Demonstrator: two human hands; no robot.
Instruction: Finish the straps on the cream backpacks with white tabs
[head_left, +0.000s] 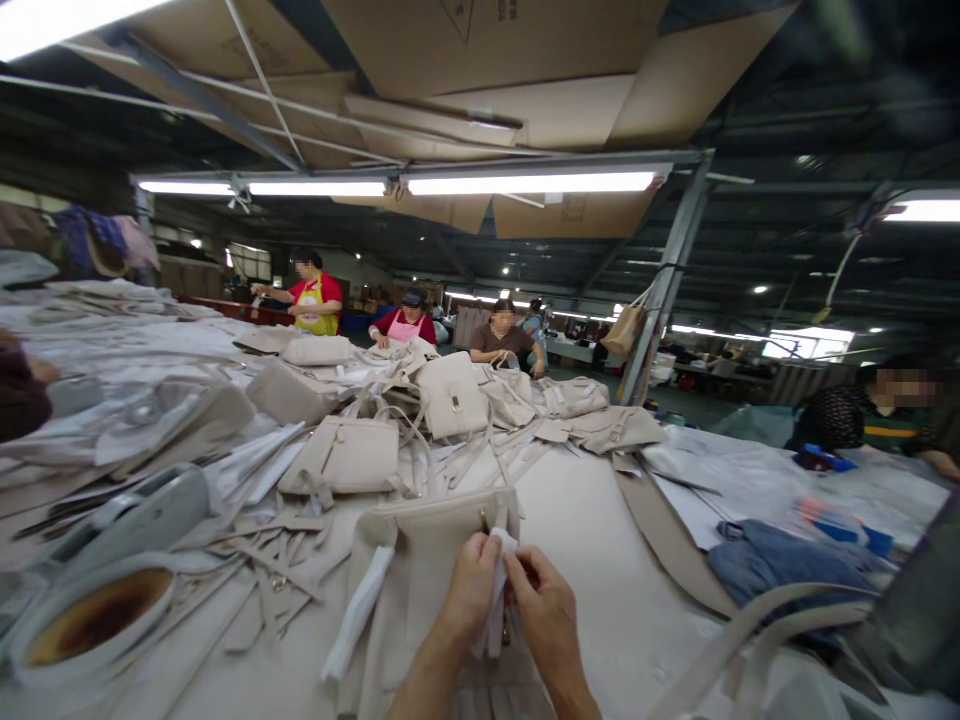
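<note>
A beige handbag (420, 560) stands on the worktable right before me. A strip of white wrapping (503, 540), paper or soft cloth, rises at the bag's right side, by a strap with small metal fittings. My left hand (466, 590) is closed, its thumb and fingers pinching this strip. From the other side my right hand (546, 605) pinches it too, fingertips close to my left thumb. Another rolled white piece (358, 612) hangs at the bag's left side. The bag's lower part is partly hidden behind my forearms.
Finished-looking beige bags (349, 455) pile up beyond my bag. Loose straps (274, 575) lie to its left, near a round container of brown liquid (97, 615) and a grey tape dispenser (142, 515). Blue denim (787, 560) lies at right. Several people work around the table.
</note>
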